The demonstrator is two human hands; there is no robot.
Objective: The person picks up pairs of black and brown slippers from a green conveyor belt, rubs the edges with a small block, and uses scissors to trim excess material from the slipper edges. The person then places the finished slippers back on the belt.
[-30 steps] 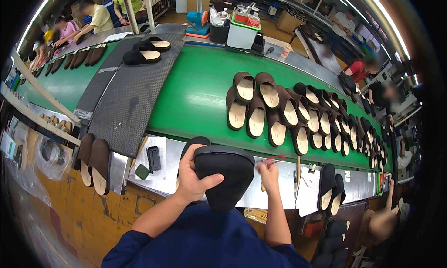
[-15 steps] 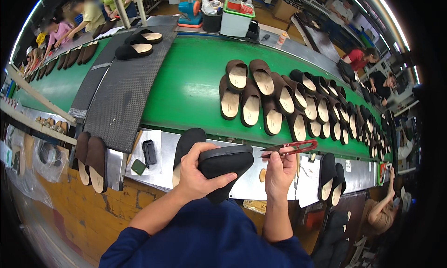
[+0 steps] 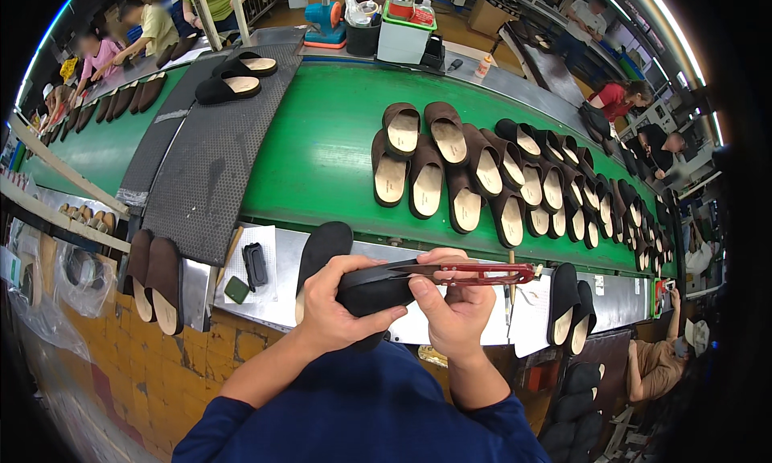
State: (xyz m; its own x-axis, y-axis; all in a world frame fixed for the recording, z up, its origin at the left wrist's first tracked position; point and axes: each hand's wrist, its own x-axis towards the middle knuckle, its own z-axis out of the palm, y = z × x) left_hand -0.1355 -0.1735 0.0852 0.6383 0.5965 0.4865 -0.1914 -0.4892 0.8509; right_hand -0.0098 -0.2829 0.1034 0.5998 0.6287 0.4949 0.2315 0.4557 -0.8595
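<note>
The slipper (image 3: 378,290) in the hands is black, the snips (image 3: 474,271) are red. The conveyor belt (image 3: 322,153) is green, with brown slippers (image 3: 450,169) having beige insoles. The mat (image 3: 209,165) is dark grey, finely dotted.

A black felt slipper (image 3: 378,290) sits between the fingers (image 3: 366,266), with red-handled snips (image 3: 474,271) just right of them. Another black slipper (image 3: 322,250) lies on the steel bench (image 3: 418,322) left of the fingers. Beyond them, rows of brown slippers (image 3: 450,173) lie on the green conveyor belt (image 3: 322,157).
</note>
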